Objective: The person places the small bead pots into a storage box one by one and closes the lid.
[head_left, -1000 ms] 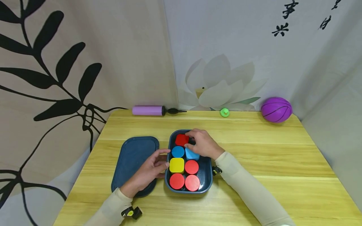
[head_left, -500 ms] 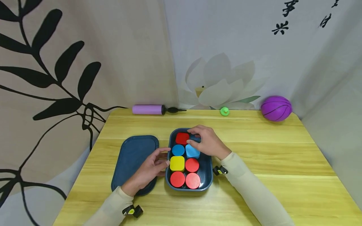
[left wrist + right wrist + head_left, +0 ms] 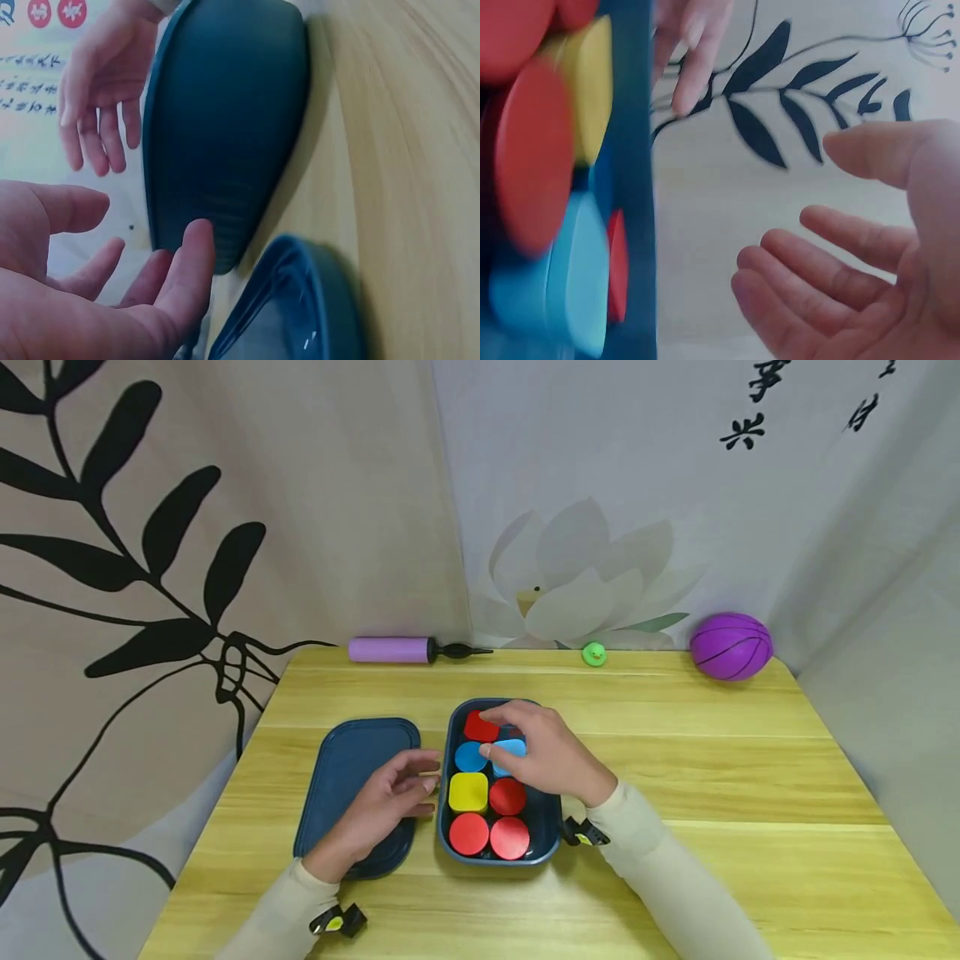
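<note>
A dark blue rectangular box [image 3: 547, 810] stands open on the table with several coloured blocks in it. Among them are a yellow rounded-square block [image 3: 468, 792], a red round block [image 3: 468, 834], a blue round block [image 3: 470, 758], a red rounded-square block [image 3: 480, 726] and a light blue block [image 3: 581, 281]. My right hand [image 3: 543, 747] hovers over the box's far right part, fingers spread and holding nothing, hiding some of what lies under it. Just off the box's left side, my left hand [image 3: 378, 810] hangs over the dark blue lid [image 3: 356, 756], its fingers loosely bent and nothing between them.
Along the table's [image 3: 675, 877] back edge lie a purple hand pump [image 3: 393, 649], a small green duck [image 3: 594, 654] and a purple ball [image 3: 731, 647]. A printed curtain [image 3: 352, 510] hangs behind the table.
My left hand has drawn back leftward from the box's rim. The right hand has shifted over the light blue block, its fingers more spread. The blocks keep their places.
</note>
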Motion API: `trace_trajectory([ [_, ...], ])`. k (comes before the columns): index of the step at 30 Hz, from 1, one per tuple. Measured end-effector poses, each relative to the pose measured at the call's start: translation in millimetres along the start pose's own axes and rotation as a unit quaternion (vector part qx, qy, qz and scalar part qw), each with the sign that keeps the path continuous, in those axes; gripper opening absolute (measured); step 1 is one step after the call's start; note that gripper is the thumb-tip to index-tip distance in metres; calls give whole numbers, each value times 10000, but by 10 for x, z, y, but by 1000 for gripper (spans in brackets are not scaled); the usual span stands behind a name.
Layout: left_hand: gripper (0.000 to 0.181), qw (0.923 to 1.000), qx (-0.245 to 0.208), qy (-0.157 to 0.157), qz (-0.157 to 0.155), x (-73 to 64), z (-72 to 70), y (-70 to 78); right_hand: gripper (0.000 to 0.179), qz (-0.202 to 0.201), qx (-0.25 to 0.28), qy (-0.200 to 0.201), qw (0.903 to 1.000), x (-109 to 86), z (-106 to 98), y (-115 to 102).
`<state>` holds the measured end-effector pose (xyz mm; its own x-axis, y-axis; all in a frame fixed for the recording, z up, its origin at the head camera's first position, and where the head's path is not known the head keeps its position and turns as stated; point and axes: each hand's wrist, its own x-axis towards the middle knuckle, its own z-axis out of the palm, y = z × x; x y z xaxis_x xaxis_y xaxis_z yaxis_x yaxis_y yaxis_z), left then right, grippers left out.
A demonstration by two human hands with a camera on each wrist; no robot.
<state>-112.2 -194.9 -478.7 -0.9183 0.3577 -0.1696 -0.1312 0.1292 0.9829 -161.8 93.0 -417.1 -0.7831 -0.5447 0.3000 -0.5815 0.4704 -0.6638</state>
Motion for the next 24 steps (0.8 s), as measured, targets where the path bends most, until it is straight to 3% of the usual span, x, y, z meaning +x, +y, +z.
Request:
trace_trajectory([
  [10,49,9950,804,531,281,-314,-332,65,45,13,302,-416,9987,28,447,-433],
  [15,46,9884,1207,904,199,-488,-525,42,49,245,623,-723,9951,68,707,-526],
  [24,52,9807,1263,1493,28,-690,-838,-88,57,874,1363,-790,9836,84,1120,-698],
])
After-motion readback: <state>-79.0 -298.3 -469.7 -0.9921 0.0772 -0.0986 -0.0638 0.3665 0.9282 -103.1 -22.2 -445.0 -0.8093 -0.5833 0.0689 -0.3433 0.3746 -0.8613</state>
